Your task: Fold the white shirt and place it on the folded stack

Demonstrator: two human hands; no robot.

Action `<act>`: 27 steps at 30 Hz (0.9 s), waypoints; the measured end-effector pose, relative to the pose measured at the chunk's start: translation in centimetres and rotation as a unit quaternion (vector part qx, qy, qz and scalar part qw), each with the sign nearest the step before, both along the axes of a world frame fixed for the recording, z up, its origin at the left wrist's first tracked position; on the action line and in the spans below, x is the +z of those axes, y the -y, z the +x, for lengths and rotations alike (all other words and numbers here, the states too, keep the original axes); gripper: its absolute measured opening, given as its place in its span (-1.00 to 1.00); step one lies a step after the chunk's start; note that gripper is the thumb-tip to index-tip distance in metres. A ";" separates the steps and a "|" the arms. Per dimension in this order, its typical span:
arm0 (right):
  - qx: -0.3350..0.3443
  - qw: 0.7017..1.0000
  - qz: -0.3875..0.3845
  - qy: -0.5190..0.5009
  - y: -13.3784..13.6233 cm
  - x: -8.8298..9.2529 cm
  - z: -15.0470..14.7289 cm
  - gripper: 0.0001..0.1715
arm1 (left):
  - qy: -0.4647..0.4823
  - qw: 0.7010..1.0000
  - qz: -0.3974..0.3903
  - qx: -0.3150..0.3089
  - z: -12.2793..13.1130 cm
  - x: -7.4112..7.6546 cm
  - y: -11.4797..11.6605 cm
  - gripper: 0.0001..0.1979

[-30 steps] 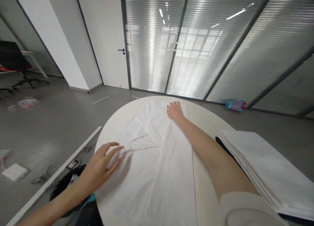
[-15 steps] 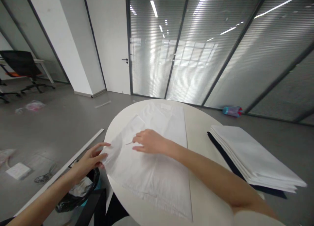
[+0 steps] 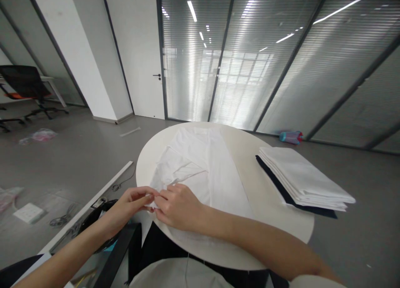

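A thin white garment (image 3: 218,171), which looks like a shirt, lies folded lengthwise on the round white table (image 3: 250,155). Its part near the hands is creased and bunched. At the table's near-left edge my left hand (image 3: 134,202) pinches the cloth between thumb and fingers. Right against it, my right hand (image 3: 181,207) is closed with its fingertips on the same bit of cloth, the grip partly hidden by the fingers. On the table's right side sits a stack of folded white cloths (image 3: 303,175) with a dark navy piece (image 3: 321,211) under it.
A bin with a black liner (image 3: 90,221) stands on the floor left of the table, beside a white strip (image 3: 106,186). A power strip (image 3: 29,212), an office chair (image 3: 25,82) and a blue-and-red bundle (image 3: 290,137) are farther off. Glass partitions run behind.
Both hands have come together at the near-left edge; the right moved left and nearer. The garment's left side is drawn in and wrinkled. The view has shifted slightly.
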State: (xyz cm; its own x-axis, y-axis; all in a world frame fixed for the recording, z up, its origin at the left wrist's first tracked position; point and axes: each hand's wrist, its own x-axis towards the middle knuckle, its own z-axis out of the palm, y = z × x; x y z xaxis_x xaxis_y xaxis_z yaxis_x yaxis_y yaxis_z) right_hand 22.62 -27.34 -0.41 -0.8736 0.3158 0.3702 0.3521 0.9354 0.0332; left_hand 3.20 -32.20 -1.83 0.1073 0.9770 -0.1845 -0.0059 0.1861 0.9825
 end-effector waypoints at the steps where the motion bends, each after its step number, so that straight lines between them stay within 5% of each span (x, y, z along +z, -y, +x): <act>1: -0.001 1.000 0.001 -0.003 0.1 -0.2 -0.1 -0.66 | -0.015 1.000 0.009 -0.003 -0.2 0.0 0.1 -0.65; 5: -0.030 0.999 -0.017 0.010 0.4 0.0 -0.7 -0.72 | -0.092 0.995 0.042 0.018 -1.5 -0.3 -1.7 -0.52; 10: -0.090 0.995 -0.050 0.006 0.8 1.3 -0.9 -0.77 | -0.076 0.990 -0.001 0.122 -3.6 -1.6 -10.7 -0.31; 13: -0.095 0.994 -0.045 0.006 1.0 1.5 -0.5 -0.76 | -0.052 0.993 -0.055 0.092 -4.2 -2.4 -16.5 -0.47; 16: -0.095 0.995 -0.036 0.006 0.9 1.1 0.3 -0.76 | -0.053 0.995 -0.081 0.039 -4.3 -3.0 -19.7 -0.53; 21: -0.099 0.994 -0.048 0.007 0.7 0.2 1.2 -0.76 | -0.071 0.996 -0.039 0.026 -4.6 -3.7 -19.7 -0.42; 27: -0.088 0.994 -0.063 0.013 0.7 -0.3 0.8 -0.76 | -0.153 0.988 -0.035 0.002 -5.0 -3.2 -17.7 -0.50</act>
State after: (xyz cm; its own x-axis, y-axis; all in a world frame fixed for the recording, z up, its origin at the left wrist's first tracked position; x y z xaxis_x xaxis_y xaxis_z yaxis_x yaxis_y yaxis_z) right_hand 23.38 -28.06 -0.72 -0.8097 0.5062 0.2968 0.5106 0.8570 -0.0687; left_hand -1.77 -14.51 -5.01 0.0317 0.9613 -0.2738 0.2884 0.2535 0.9233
